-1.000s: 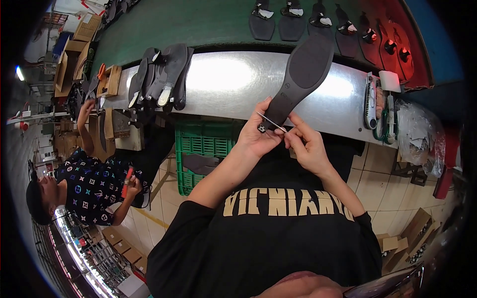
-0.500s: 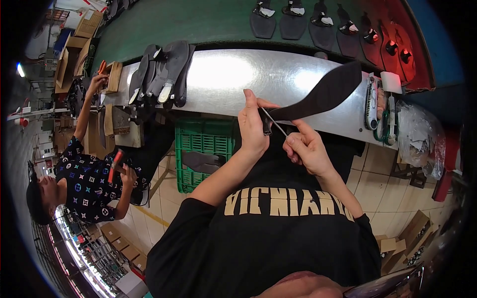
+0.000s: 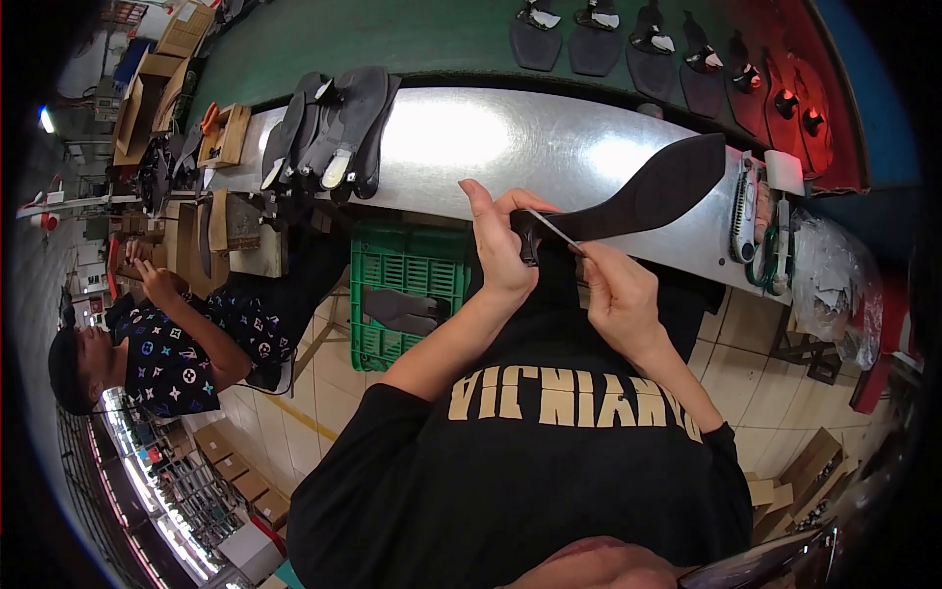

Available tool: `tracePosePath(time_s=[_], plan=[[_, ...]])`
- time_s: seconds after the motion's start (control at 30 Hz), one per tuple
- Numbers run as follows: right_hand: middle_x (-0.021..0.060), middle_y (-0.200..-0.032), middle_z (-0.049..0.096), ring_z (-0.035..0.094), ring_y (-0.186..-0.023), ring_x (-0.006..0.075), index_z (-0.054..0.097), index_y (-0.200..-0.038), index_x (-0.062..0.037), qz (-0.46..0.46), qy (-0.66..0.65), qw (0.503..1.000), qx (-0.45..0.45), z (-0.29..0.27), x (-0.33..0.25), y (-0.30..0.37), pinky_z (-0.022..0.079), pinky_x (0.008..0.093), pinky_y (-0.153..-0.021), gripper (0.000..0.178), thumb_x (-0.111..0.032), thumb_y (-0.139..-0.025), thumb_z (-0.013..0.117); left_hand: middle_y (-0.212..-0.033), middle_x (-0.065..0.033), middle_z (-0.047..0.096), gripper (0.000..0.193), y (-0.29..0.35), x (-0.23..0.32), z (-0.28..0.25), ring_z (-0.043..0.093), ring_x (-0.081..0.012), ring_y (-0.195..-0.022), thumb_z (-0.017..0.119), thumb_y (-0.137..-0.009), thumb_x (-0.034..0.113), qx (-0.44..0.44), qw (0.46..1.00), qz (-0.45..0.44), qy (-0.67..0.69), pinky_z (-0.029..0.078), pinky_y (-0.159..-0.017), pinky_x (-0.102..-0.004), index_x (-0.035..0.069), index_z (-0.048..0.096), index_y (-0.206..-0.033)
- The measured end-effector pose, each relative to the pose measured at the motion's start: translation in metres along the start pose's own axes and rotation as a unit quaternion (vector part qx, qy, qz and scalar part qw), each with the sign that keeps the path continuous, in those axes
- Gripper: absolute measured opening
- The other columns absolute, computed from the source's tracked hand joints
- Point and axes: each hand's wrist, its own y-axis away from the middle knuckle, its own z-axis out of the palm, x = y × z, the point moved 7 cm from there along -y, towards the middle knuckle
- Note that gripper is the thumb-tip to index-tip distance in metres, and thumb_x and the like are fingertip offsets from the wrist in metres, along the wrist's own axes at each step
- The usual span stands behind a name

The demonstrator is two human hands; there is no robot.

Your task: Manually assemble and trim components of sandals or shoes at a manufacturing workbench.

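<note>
My left hand (image 3: 500, 240) grips the heel end of a dark brown shoe sole (image 3: 653, 191), which points up and to the right over the metal bench (image 3: 510, 142). My right hand (image 3: 613, 290) pinches a thin light strip (image 3: 551, 228) that runs from the sole's heel end toward its fingers. Both hands are close together in front of my chest, just below the bench edge.
A stack of dark soles (image 3: 334, 128) lies on the bench's left part. More soles (image 3: 628, 39) sit on the green belt (image 3: 392, 39) behind. A green crate (image 3: 407, 290) stands under the bench. A seated person (image 3: 167, 344) works at the left. Tools (image 3: 756, 211) and a plastic bag (image 3: 829, 280) are at the right.
The sole has swung from pointing up to lying nearly level toward the right. My hands moved slightly right with it. The seated person's raised hand has come down.
</note>
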Motion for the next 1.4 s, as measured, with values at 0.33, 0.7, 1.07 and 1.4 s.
tracePosePath(time_s=[0.33,0.7,1.07,1.4], plan=[[0.0191,-0.091,0.066,0.067,-0.078,0.0341,0.059,-0.107,0.0034,0.033,-0.096,0.99,-0.094,0.018,-0.007,0.004,0.053,0.0357,-0.065,0.021,0.005,-0.086,0.06,-0.061,-0.0063,0.054,0.066,0.002,-0.013,0.014,0.05,-0.0151,-0.051,0.029,-0.101,0.059,-0.083,0.976,-0.105,0.172,0.041,-0.048,-0.0264,0.008,0.051,-0.066],[0.0174,-0.091,0.067,0.067,-0.078,0.0331,0.06,-0.107,0.0023,-0.063,-0.028,0.995,-0.066,0.014,-0.019,0.004,0.054,0.0363,-0.066,0.025,0.005,-0.082,0.063,-0.065,-0.0059,0.061,0.055,0.011,-0.03,0.026,0.053,-0.0157,-0.049,0.046,-0.099,0.052,-0.11,0.919,-0.259,0.276,0.045,-0.049,-0.0287,0.014,0.051,-0.06],[0.0154,-0.09,0.066,0.067,-0.078,0.0311,0.06,-0.105,0.0008,-0.072,-0.006,0.991,-0.114,0.015,-0.02,0.005,0.054,0.0354,-0.064,0.022,0.003,-0.083,0.063,-0.094,-0.01,0.07,0.055,0.019,-0.042,0.016,0.067,-0.0207,-0.081,0.046,-0.098,0.056,-0.133,0.912,-0.316,0.223,0.054,-0.074,-0.0357,0.005,0.067,-0.095],[0.0158,-0.084,0.063,0.065,-0.075,0.0354,0.055,-0.105,-0.0006,0.049,-0.056,0.996,-0.052,0.017,-0.01,0.001,0.051,0.0409,-0.062,0.014,0.001,-0.091,0.054,-0.059,0.0009,0.05,0.057,0.014,-0.028,0.028,0.05,-0.017,-0.054,0.047,-0.09,0.069,-0.025,0.918,-0.302,0.255,0.038,-0.047,-0.0311,0.021,0.037,-0.059]])
